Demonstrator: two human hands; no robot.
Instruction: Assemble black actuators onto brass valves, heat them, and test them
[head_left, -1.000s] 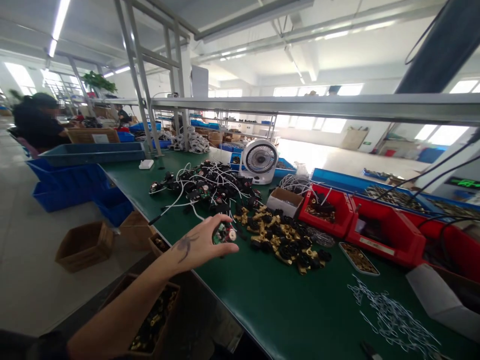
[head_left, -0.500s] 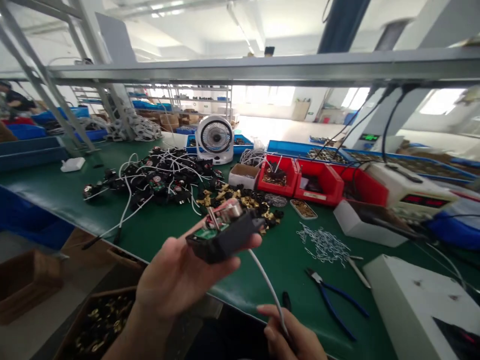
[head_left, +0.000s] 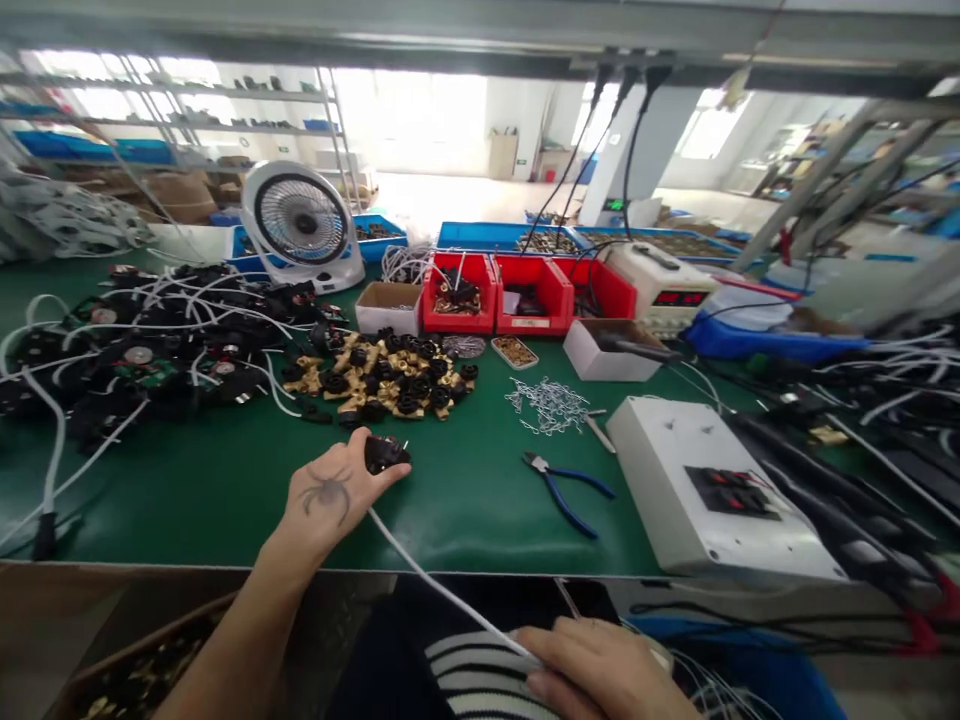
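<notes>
My left hand [head_left: 336, 493] rests on the green table [head_left: 465, 500], fingers closed on a small black module [head_left: 385, 454]. From that module a white cable [head_left: 442, 590] runs down toward me. My right hand [head_left: 600, 668] is low at the frame's bottom, over my lap, fingers closed on the other end of the cable. Just beyond the left hand lies a pile of brass and black fittings [head_left: 386, 375].
A heap of black modules with white cables [head_left: 142, 350] lies at left, a white fan [head_left: 300, 225] behind it. Red bins [head_left: 525, 290], a cardboard box [head_left: 388, 308], wire clips [head_left: 547, 405], blue pliers [head_left: 566, 490] and a white box with switches [head_left: 712, 495] lie to the right.
My left hand lowered the black module from mid-air onto the table. My right hand drew back along the white cable. The view turned right and down.
</notes>
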